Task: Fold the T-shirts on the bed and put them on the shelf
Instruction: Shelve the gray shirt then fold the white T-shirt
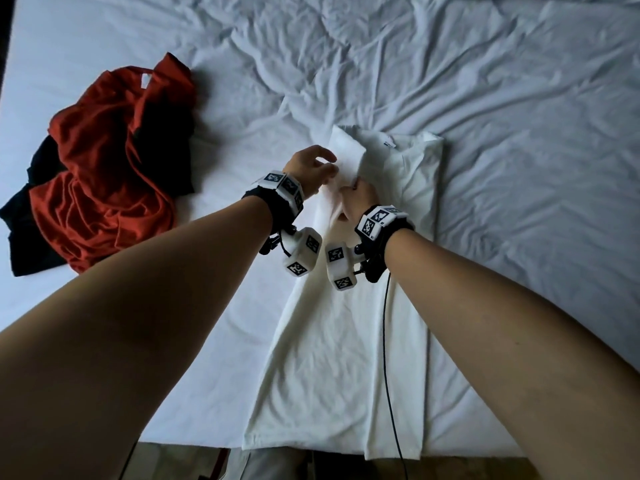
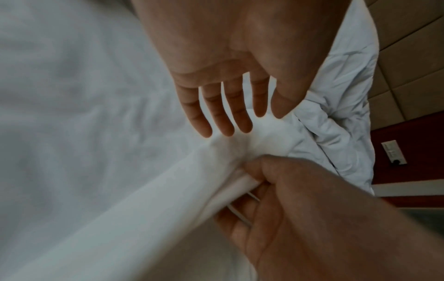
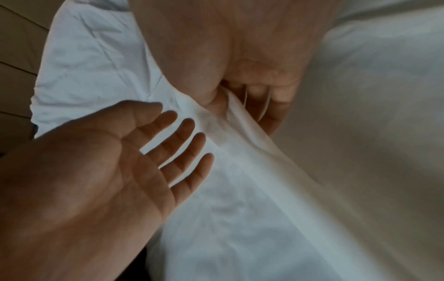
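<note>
White T-shirt only half-folded — your right hand pinches its sleeve fold, left hand open-fingered beside it — red-and-black pile left of it untouched, nothing shelved.

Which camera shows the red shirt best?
The head camera. The red shirt lies crumpled there on the bed, left of the white shirt. Neither wrist camera shows it, only hands and white cloth.

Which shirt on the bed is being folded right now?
The white T-shirt, spread flat, gripped by the right hand; the red and black garments lie crumpled aside.
</note>
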A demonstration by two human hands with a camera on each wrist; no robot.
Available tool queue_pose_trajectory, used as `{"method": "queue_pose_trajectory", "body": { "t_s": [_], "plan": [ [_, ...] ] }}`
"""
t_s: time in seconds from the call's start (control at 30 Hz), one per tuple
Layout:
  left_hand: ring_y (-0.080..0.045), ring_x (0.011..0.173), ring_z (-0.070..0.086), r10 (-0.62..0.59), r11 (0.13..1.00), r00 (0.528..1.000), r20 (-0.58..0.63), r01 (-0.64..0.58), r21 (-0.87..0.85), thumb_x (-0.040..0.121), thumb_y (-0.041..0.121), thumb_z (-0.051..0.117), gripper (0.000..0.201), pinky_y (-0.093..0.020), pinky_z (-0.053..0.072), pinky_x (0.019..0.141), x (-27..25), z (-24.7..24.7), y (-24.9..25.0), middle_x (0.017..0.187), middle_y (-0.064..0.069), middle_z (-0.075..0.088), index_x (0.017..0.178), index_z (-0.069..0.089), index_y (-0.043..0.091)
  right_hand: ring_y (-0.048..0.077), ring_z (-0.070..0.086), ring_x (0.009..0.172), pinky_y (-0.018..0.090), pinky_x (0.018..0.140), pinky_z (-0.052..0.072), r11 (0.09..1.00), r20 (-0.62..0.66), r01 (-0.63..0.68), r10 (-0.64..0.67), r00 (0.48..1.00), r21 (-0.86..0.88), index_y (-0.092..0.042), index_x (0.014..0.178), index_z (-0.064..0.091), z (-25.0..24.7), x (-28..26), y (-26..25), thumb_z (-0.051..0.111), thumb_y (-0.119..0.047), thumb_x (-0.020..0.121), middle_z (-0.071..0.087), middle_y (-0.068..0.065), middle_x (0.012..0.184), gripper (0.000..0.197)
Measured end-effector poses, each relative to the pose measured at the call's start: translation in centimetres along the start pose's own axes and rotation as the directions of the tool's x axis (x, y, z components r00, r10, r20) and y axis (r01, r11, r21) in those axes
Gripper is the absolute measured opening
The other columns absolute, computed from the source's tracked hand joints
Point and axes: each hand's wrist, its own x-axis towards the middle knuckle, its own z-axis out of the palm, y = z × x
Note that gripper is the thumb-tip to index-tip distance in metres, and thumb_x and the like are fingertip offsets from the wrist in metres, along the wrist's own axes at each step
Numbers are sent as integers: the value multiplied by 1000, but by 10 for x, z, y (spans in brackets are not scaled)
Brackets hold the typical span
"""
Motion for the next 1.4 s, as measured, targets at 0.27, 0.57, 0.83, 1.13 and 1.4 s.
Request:
{"method": "queue_pose_trajectory", "body": {
  "t_s": [0.27,0.57,0.83,1.13,1.4],
  "plan": [
    [-20,74,63,-145,987,988,-62,140,-81,87,12,53,14,-37,56,76,8,11,-19,78,-2,66,96,61,19,37,58,113,39,98,46,972,-113,-112,90,989,-206,-9,117,60,-40,12,12,37,-23,90,62,16,125,38],
    [-20,76,63,-205,979,978,-27,204,-23,90,13,52,11,-35,56,74,5,18,-37,81,-3,66,99,57,16,33,62,105,37,93,46,927,-89,-91,63,994,-363,-18,117,59,-53,7,14,38,-39,91,65,10,117,39],
    [-21,78,64,-242,969,970,21,241,56,89,12,54,5,-35,56,74,-44,23,-55,78,-3,65,91,59,13,35,68,82,50,79,58,962,-100,-173,154,983,-211,-24,71,65,-52,-21,55,47,-32,68,68,10,74,20],
    [-18,72,64,-289,948,957,9,285,140,86,13,61,10,-33,57,68,-108,32,-105,72,-2,64,77,57,16,22,64,85,36,77,57,977,47,-213,213,976,2,-11,107,63,-36,-94,90,50,-13,92,65,8,89,20],
    [-24,75,69,-321,906,947,-26,315,281,81,20,67,9,-41,60,75,-179,42,-165,75,-5,70,77,61,15,15,57,66,30,63,52,985,106,-173,171,980,10,-16,83,59,-20,-149,145,49,-8,89,59,3,71,15]
  ]
}}
